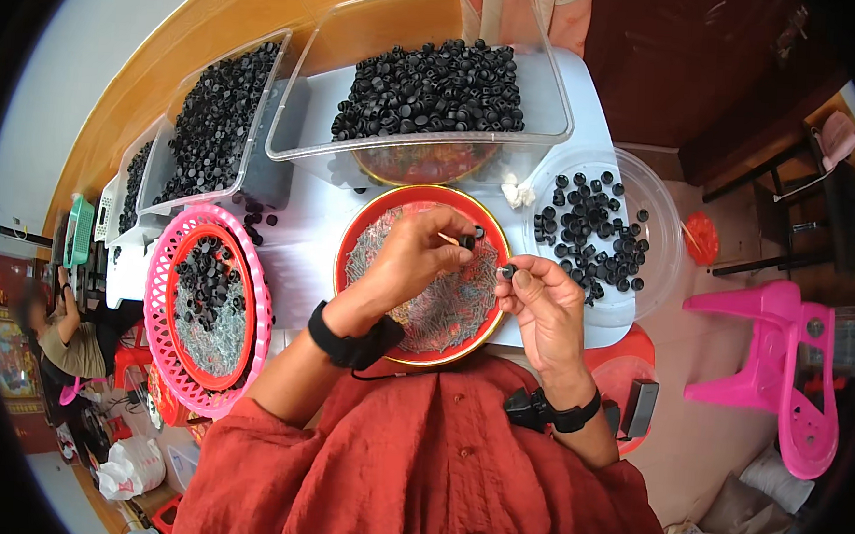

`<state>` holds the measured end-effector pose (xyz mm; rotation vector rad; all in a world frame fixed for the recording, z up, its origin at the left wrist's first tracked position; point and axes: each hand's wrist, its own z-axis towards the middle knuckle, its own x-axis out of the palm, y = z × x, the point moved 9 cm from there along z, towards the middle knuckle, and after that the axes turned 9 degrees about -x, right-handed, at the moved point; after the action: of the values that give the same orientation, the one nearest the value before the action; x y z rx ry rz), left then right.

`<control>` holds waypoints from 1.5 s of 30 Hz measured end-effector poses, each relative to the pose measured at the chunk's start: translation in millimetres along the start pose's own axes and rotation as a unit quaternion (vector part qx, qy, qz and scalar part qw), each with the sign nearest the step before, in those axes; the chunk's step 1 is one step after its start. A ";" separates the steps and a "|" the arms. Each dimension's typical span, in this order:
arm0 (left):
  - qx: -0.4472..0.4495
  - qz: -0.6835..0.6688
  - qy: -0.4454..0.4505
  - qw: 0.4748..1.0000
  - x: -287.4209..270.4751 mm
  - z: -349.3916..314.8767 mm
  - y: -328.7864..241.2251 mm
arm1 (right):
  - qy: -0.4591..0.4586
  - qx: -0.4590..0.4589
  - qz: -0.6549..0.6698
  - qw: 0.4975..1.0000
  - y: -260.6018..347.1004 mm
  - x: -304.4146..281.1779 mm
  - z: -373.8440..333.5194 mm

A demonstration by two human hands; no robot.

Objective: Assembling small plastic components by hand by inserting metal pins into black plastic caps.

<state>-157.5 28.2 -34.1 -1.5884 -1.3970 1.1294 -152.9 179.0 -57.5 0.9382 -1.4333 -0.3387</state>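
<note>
Both my hands are over a round red tray with a gold rim point(407, 194), which holds many thin grey metal pins or screws point(444, 311). My left hand point(414, 255) pinches a small black cap point(467, 241) between thumb and fingers above the tray. Another black cap lies by the tray's far right rim. At the tray's right edge, my right hand point(546, 307) grips a small black cap point(508, 270) at its fingertips. A small pale spot shows on that cap; its detail is too small to tell.
A large clear bin point(551, 128) of black caps stands behind the tray, with another bin point(245, 151) to its left. A pink basket point(161, 282) holds caps and pins at left. At right sit a round clear container point(666, 231) of caps and a pink stool point(783, 305). Another person point(76, 340) sits far left.
</note>
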 end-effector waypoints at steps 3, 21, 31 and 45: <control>-0.015 -0.158 0.076 0.984 8.3 -18.9 -2.4 | 0.006 -0.026 -0.050 0.998 5.6 5.4 -1.2; -0.008 -0.273 0.098 0.957 4.6 -51.5 20.5 | 0.067 -0.228 -0.399 0.885 30.6 64.4 -21.7; 0.030 -0.211 0.061 0.975 -1.5 -59.6 19.5 | 0.133 -0.303 -0.524 0.785 37.2 90.2 -29.4; 0.107 -0.197 0.022 0.974 -4.1 -64.2 17.6 | 0.057 0.020 -0.213 0.975 -12.0 40.1 -19.7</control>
<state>-91.3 23.4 -27.3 -1.1161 -1.4279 0.9619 -124.0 149.9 -36.1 1.2789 -1.1307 -0.5632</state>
